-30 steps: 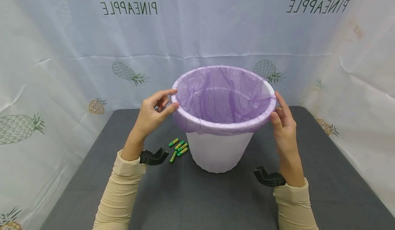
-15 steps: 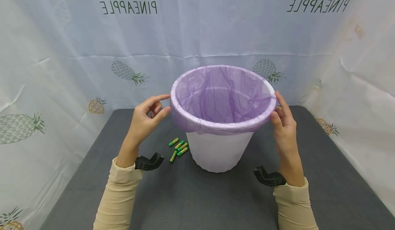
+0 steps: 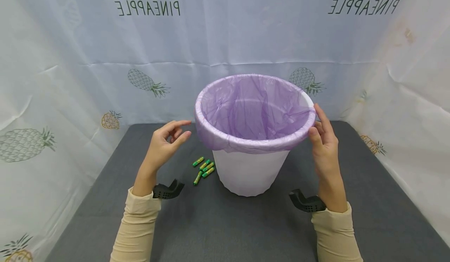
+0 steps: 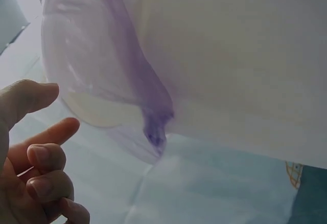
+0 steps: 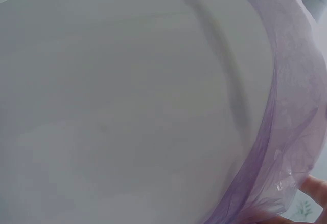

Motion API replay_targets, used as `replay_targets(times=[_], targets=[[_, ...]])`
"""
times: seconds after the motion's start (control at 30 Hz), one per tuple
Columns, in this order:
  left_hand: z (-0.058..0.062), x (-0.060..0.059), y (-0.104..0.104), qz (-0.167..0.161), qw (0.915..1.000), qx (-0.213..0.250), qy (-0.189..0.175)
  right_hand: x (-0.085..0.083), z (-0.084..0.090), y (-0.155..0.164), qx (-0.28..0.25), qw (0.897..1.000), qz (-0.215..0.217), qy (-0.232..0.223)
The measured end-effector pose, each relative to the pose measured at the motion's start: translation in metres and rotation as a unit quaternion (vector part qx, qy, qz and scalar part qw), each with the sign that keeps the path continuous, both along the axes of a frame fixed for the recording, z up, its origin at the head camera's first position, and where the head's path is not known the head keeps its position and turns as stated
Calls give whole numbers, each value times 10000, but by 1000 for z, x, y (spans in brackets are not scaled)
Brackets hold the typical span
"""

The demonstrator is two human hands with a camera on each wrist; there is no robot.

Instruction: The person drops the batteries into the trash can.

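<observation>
Grey table (image 3: 105, 199) with a white bin (image 3: 247, 172) in purple liner (image 3: 253, 109).
Right hand (image 3: 325, 143) touches the liner edge with relaxed fingers; left hand (image 3: 165, 143) hangs loose, holding nothing, near batteries (image 3: 202, 167).

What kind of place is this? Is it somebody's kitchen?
Probably not a kitchen. It looks like a small set made for filming: pineapple-print sheets hang as walls round a grey table, where only a white bin with a purple bag and some green batteries sit.

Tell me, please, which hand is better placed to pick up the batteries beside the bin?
Probably the left hand: it is free, off the bin, just above the batteries on its side. The right hand touches the far rim.
</observation>
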State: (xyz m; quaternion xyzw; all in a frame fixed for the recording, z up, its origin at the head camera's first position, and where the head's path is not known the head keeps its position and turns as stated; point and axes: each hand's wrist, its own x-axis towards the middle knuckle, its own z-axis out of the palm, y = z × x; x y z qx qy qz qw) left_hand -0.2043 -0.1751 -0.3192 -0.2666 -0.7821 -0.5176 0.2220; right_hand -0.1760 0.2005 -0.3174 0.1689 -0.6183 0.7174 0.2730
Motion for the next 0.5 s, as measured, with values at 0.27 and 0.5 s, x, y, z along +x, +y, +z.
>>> replay_targets(times=[0.27, 0.5], targets=[[-21, -8, -8, 55, 9986, -224, -467, -1, 0, 0, 11, 10000, 24, 79], [-42, -17, -14, 145, 9959, -335, -826, -1, 0, 0, -44, 10000, 9, 40]])
